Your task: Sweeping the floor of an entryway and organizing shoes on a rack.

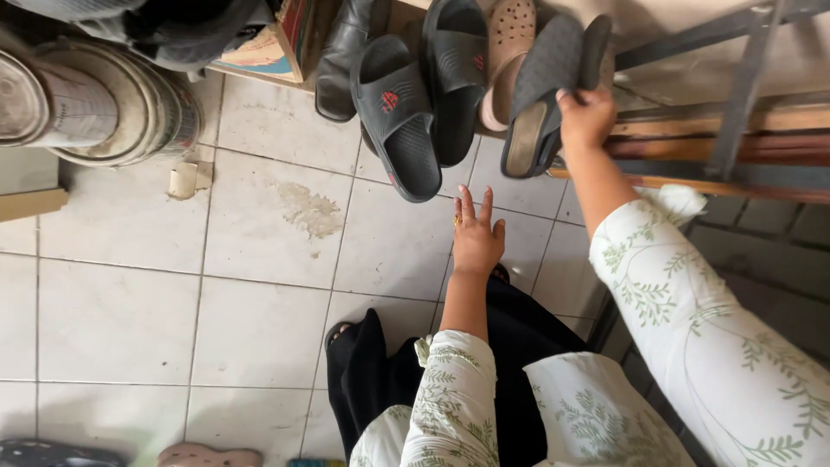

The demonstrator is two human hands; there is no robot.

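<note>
The left hand (477,238) hangs open over the tiles (259,329), fingers spread and pointing away, holding nothing; a ring shows on one finger. It hovers just short of the nearest black slide (399,121), which lies ahead of it and a little to its left, sole side down, its heel toward the hand.

The right hand (586,117) is further out and to the right, closed on a grey slipper (540,95), thumb on the near edge and fingers behind. The slipper is lifted and tilted, its pale sole edge showing at the low end. Whether a second slipper is pinched with it I cannot tell.

Beyond the left hand a second black slide (456,69) overlaps the first, with a pink clog (508,52) and a black boot (341,56) either side. A metal frame (743,95) stands right beside the right hand.

The risks, as I judge them: the grip is on one edge only, so the slipper could swing or slip out; the knuckles are near the frame and could knock it; and the crowded, overlapping shoes could be shoved when one is pulled.
</note>
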